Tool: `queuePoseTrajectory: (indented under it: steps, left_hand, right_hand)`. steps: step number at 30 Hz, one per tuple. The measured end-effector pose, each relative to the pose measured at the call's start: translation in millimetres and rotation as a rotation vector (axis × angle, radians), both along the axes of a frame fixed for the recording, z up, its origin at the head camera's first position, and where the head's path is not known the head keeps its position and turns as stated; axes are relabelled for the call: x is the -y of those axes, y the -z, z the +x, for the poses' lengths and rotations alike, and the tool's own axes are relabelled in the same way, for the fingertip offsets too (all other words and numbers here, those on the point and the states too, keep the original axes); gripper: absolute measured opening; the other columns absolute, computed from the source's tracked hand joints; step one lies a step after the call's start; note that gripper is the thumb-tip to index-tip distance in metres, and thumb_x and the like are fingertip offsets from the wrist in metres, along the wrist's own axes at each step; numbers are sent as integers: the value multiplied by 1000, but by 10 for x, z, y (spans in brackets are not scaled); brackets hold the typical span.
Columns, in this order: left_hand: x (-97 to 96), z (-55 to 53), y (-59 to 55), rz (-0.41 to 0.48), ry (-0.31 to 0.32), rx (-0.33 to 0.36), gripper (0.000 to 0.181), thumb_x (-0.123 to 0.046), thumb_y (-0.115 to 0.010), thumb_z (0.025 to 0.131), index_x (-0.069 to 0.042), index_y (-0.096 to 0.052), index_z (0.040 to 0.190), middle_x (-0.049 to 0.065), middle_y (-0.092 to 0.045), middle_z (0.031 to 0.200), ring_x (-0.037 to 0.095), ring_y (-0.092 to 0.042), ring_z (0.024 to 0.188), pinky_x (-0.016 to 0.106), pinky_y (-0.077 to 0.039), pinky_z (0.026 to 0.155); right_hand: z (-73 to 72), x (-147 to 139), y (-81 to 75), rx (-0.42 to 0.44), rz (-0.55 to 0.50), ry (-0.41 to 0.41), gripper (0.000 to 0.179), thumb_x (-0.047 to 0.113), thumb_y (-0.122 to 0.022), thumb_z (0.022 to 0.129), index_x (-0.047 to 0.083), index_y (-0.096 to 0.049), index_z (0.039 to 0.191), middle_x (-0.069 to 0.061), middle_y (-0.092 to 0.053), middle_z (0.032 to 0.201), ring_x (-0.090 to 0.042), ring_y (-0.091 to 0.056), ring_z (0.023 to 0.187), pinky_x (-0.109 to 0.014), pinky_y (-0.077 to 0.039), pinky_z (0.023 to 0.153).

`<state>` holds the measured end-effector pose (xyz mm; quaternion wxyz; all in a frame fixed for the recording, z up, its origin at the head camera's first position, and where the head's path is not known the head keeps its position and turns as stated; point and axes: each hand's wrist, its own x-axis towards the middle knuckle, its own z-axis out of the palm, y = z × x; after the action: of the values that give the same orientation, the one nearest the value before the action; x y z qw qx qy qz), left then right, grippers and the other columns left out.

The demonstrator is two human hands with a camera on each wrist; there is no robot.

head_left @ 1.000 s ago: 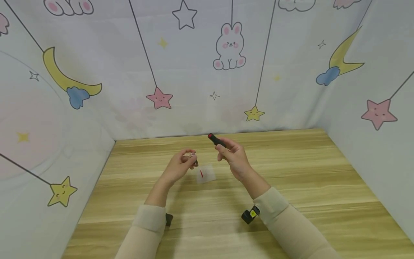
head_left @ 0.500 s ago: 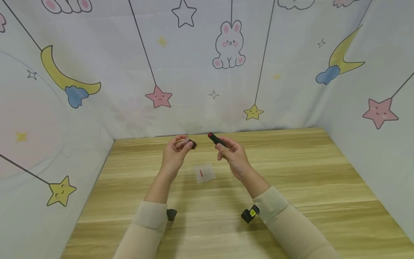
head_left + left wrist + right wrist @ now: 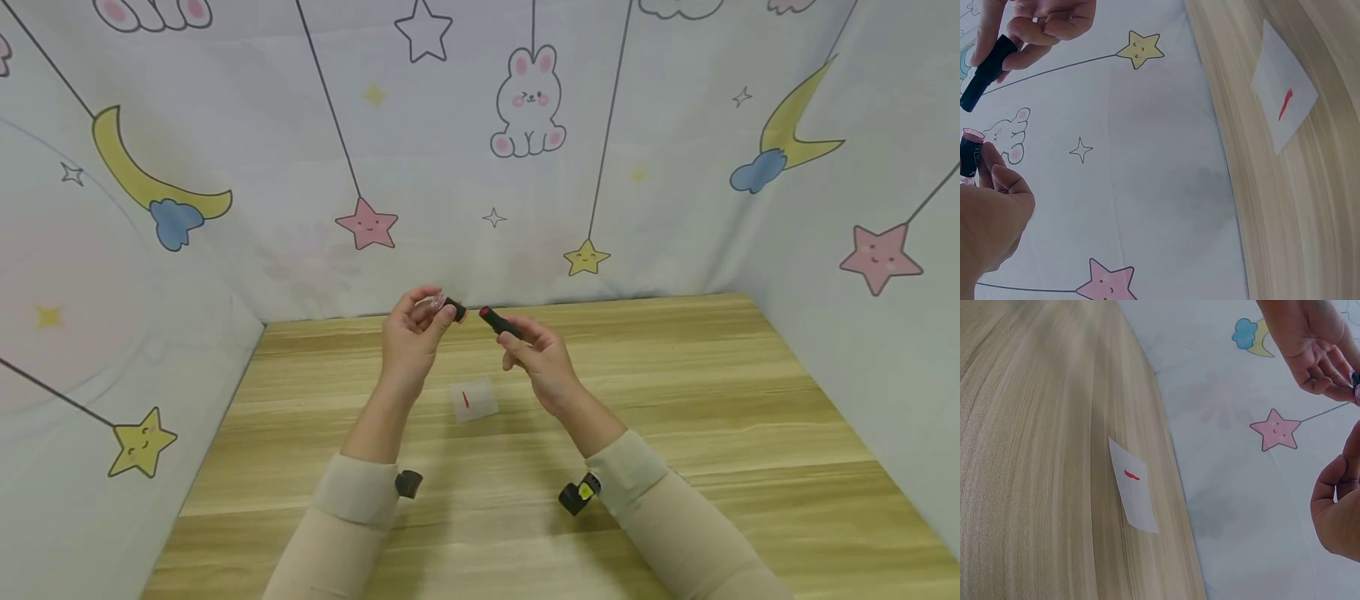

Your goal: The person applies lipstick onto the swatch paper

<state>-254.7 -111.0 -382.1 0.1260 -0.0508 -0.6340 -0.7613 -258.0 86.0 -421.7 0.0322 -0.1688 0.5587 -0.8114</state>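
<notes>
My left hand (image 3: 407, 342) pinches a short black lipstick cap (image 3: 455, 311) with a clear part against its fingers. In the left wrist view the cap's pinkish rim points up at the other piece. My right hand (image 3: 546, 367) grips a slim black lipstick (image 3: 497, 322) between thumb and fingers, its red end tilted up toward the cap. A small gap separates the two pieces, both held above the far part of the table. Below them lies a square of thin white paper (image 3: 480, 408) bearing one short red stroke (image 3: 1132, 475).
The wood-grain table (image 3: 675, 400) ends at a white curtain (image 3: 450, 167) printed with stars, moons and a rabbit. Curtain also closes off both sides. A small black camera (image 3: 576, 497) hangs at the right wrist, another black camera (image 3: 408, 483) at the left.
My left hand has risen from beside the paper, away from me, bringing the cap up level with the lipstick's red end. The right hand has stayed nearly still.
</notes>
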Motion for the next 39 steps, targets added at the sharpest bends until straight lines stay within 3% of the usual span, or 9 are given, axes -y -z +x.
queuePoseTrajectory:
  steps: [3,9,15,25,39]
  left_hand:
    - [-36,13,-22,8,0,-15,27,-5,-72,93,-11,-63,118,-6,-72,99,8,-65,93,20,-54,85]
    - [-91,46,-34,-6,-1,-57,27,-2,-71,93,-6,-63,118,-8,-72,95,7,-65,85,20,-54,81]
    - [-143,68,-15,-25,16,-60,27,-1,-72,93,-7,-63,118,-7,-73,95,8,-67,86,23,-55,84]
    - [-237,105,60,-263,38,-117,33,-13,-77,91,-5,-65,121,7,-71,96,15,-63,85,24,-51,77]
    - [-277,88,102,-245,20,-140,33,-10,-76,91,-3,-65,122,9,-70,98,13,-63,85,23,-50,77]
  right_hand:
    - [-3,10,11,-4,6,0,26,6,-66,98,30,-76,100,6,-67,90,-9,-58,59,-27,-52,73]
    - [9,32,13,-5,43,17,36,-2,-61,99,30,-75,100,6,-66,90,-10,-58,60,-27,-51,73]
    - [27,49,22,9,82,7,26,3,-65,99,27,-74,102,2,-64,94,-11,-59,62,-29,-52,76]
    - [29,64,38,9,57,-4,24,2,-64,99,24,-74,103,-1,-64,100,-12,-58,67,-24,-53,67]
    - [9,52,1,50,53,10,27,2,-65,98,27,-77,99,1,-68,103,-10,-59,69,-23,-52,70]
